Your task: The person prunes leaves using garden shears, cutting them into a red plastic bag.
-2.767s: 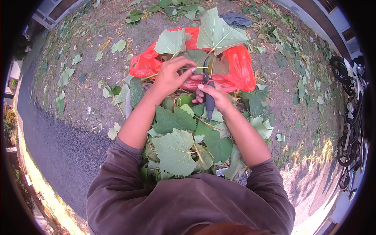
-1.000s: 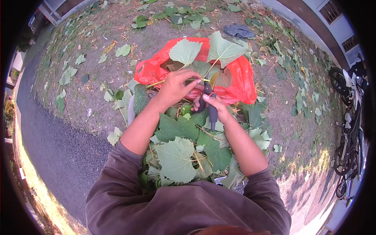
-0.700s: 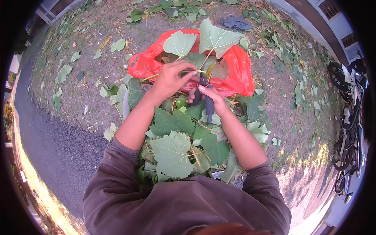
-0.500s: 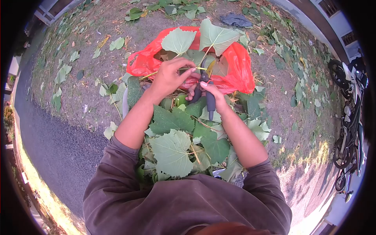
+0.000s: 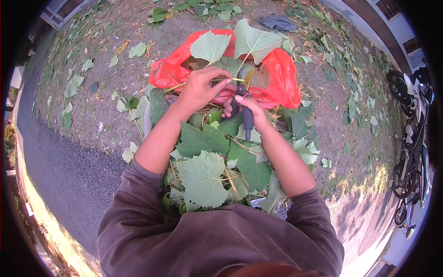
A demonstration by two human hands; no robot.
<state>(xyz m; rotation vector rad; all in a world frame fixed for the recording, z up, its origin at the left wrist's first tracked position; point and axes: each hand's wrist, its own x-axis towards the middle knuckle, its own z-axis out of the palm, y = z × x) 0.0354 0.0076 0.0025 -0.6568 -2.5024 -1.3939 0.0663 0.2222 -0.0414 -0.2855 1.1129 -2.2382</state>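
My left hand (image 5: 202, 86) is closed in a pinch on a green leaf stem (image 5: 236, 79), whose cut-looking end points right. My right hand (image 5: 253, 111) grips dark-handled pruning shears (image 5: 248, 121), their head pointing up at the stem's end. Two broad pale leaves, one on the left (image 5: 211, 47) and one on the right (image 5: 256, 42), stand up just beyond my fingers. Behind them a red plastic bag (image 5: 284, 85) lies spread with its mouth open and leaves inside. Below my wrists, a heap of large green leaves (image 5: 203, 177) fills the space between my forearms.
Loose leaves (image 5: 74, 86) are scattered over the dirt ground on both sides. A dark crumpled cloth or bag (image 5: 278, 23) lies past the red bag. Asphalt (image 5: 69, 171) runs along the left, and parked motorcycles (image 5: 410, 147) line the right edge.
The shears' handles have come slightly closer together in my right hand. The two upright leaves have shifted a little up and left; my left hand stays nearly in place.
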